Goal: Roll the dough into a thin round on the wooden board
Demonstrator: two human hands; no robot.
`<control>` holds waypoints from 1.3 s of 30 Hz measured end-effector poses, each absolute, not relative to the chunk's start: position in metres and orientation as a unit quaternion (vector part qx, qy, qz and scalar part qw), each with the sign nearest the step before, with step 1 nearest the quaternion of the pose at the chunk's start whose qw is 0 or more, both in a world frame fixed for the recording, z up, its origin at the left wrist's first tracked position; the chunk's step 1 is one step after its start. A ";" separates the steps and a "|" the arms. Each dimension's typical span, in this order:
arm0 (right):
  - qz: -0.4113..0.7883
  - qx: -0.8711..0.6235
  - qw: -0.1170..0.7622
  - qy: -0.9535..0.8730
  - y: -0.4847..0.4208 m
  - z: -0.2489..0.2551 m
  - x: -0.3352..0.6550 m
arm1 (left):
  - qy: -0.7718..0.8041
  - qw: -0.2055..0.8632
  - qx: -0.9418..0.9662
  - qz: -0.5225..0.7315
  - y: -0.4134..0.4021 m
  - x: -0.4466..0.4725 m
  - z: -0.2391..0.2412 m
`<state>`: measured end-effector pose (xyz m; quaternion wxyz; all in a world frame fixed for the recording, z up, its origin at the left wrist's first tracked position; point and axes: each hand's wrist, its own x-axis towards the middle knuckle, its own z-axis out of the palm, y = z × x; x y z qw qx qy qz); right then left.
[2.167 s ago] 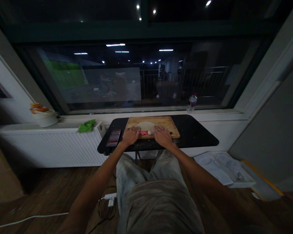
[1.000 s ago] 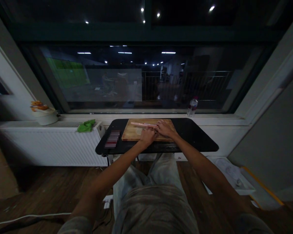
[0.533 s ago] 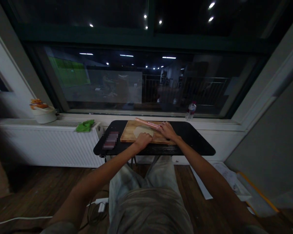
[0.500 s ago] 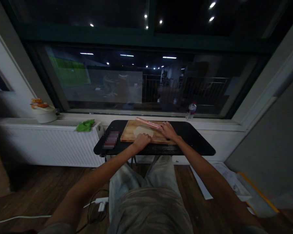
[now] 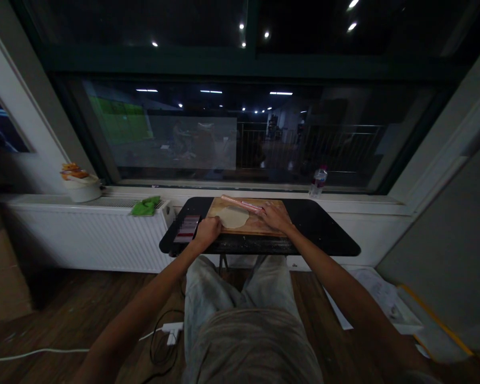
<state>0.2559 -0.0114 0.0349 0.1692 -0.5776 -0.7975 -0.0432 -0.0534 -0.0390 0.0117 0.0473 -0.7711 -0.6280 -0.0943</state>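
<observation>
A wooden cutting board (image 5: 264, 226) lies on a small black table (image 5: 328, 232). A flat round of pale dough (image 5: 232, 217) sits on the board's left half. A pink rolling pin (image 5: 239, 202) lies slanted along the board's far edge. My right hand (image 5: 276, 216) rests on the pin's right end, its fingers bent over it. My left hand (image 5: 208, 231) is at the board's near left corner, just beside the dough's edge. Its fingers are curled, and what they grip is too small to make out.
A flat dark object (image 5: 187, 228) lies on the table left of the board. A green cloth (image 5: 146, 206) and a white bowl (image 5: 80, 188) sit on the radiator (image 5: 84, 237). A water bottle (image 5: 318, 182) stands on the sill. Papers (image 5: 380, 301) and a power strip (image 5: 172, 330) lie on the floor.
My left hand slid left from the dough's near edge to the board's left corner. The right hand stayed on the rolling pin at the far edge. Earlier both hands rolled the pin.
</observation>
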 end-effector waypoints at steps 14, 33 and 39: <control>0.195 -0.555 0.333 -0.737 0.040 0.019 0.205 | -0.584 0.033 -0.794 -0.167 -0.018 -0.046 -0.023; 0.127 -0.636 0.190 -0.737 0.024 0.036 0.176 | -0.469 -0.001 -0.870 -0.150 0.030 -0.069 -0.048; 0.121 -0.621 0.218 -0.743 0.029 0.043 0.196 | -0.511 -0.038 -0.851 -0.114 0.010 -0.051 -0.024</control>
